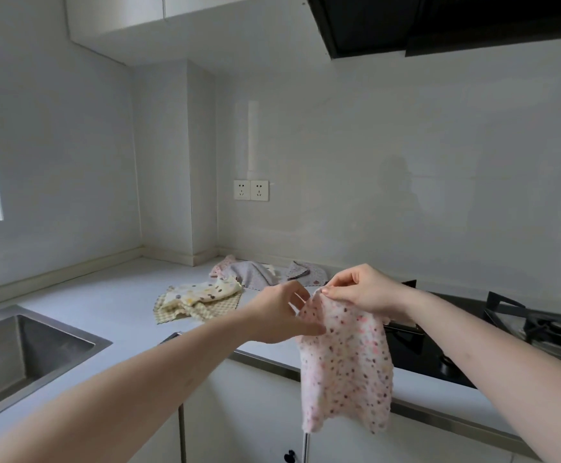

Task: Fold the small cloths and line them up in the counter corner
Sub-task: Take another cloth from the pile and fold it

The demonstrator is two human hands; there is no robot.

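Note:
A pink dotted cloth (346, 369) hangs in the air in front of the counter edge. My right hand (362, 290) pinches its top corner. My left hand (282, 315) pinches the cloth's upper left edge just below. On the counter lies a yellow dotted cloth (205, 292) crumpled on top of a yellow checked cloth (202, 310). Farther back, by the wall, lie a grey cloth (252, 274), a pink cloth (222, 265) partly under it, and another grey patterned cloth (306, 274). All of these are unfolded.
A steel sink (22, 355) is set into the counter (122, 295) at the left. A black gas hob (506, 332) lies at the right. Two wall sockets (250, 190) sit above the corner, an extractor hood (439, 21) above the hob.

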